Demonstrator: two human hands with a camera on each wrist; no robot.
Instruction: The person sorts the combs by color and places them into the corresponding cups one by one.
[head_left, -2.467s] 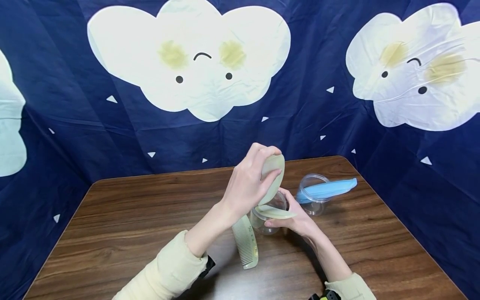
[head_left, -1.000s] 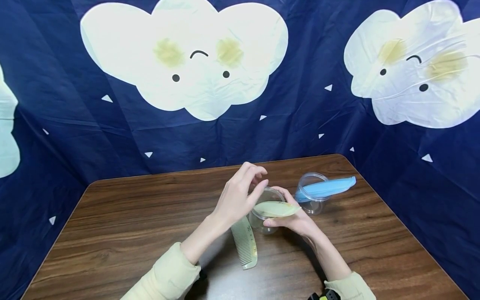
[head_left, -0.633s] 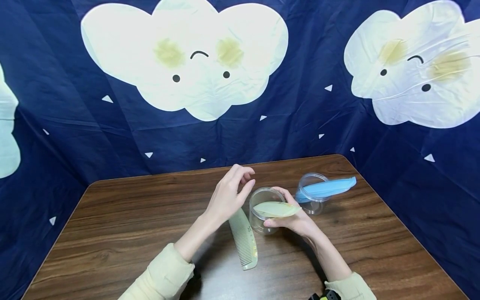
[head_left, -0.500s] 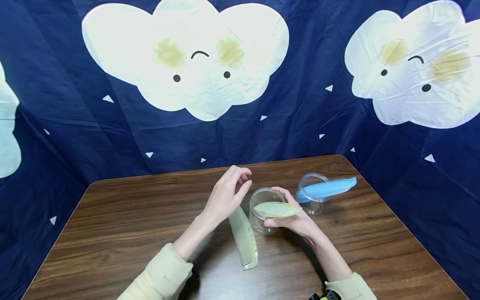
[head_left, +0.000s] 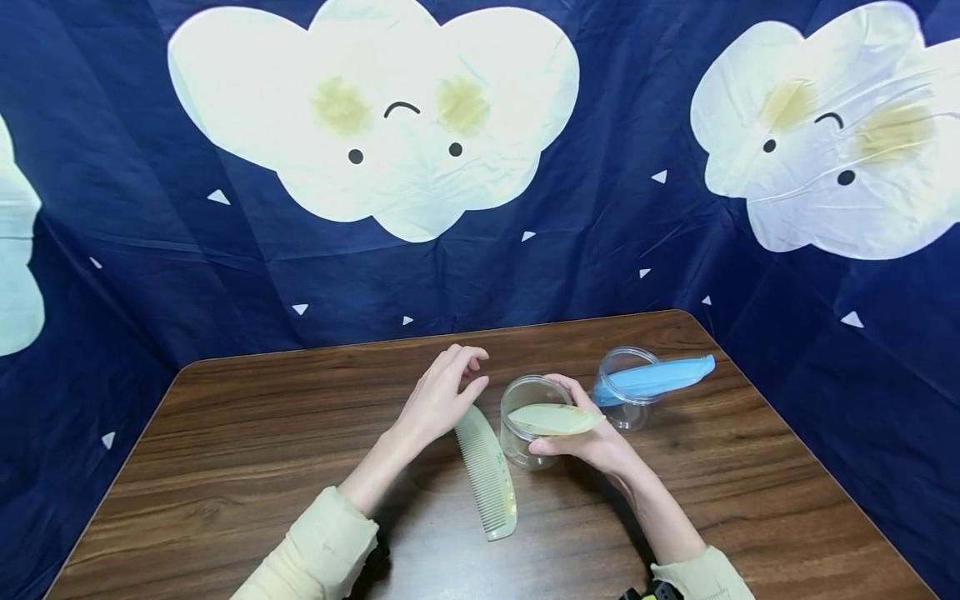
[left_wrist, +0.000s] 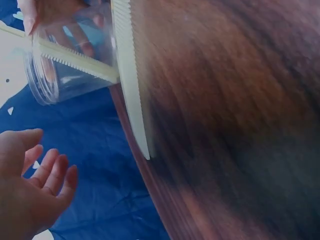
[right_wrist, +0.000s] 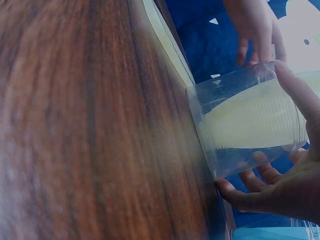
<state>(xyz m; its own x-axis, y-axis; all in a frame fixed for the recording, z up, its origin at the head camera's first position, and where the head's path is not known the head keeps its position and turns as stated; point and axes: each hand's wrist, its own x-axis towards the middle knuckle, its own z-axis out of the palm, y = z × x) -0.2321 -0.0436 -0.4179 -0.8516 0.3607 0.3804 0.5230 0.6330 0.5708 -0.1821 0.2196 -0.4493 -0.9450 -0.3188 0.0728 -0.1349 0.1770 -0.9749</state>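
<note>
My right hand (head_left: 588,433) grips a clear plastic jar (head_left: 517,450), thumb on the near side and fingers round the far side. Inside it a pale green comb (head_left: 551,418) leans, its end sticking out past the rim over my hand; in the right wrist view the comb (right_wrist: 257,117) shows through the wall. My left hand (head_left: 438,400), fingers loosely bent and holding nothing, hovers left of the jar. Another pale green comb (head_left: 486,475) lies on the table between my forearms, its upper end right by my left hand in the head view.
To the right stands a second clear jar (head_left: 633,417) with a long light-blue object (head_left: 660,377) slanting out of it. The brown wooden table (head_left: 247,467) ends at a dark blue cloth (head_left: 360,283) with white clouds behind.
The left hand has let go of the comb it held over the jar and has moved left and down, away from the rim. The right hand has kept its grip on the jar.
</note>
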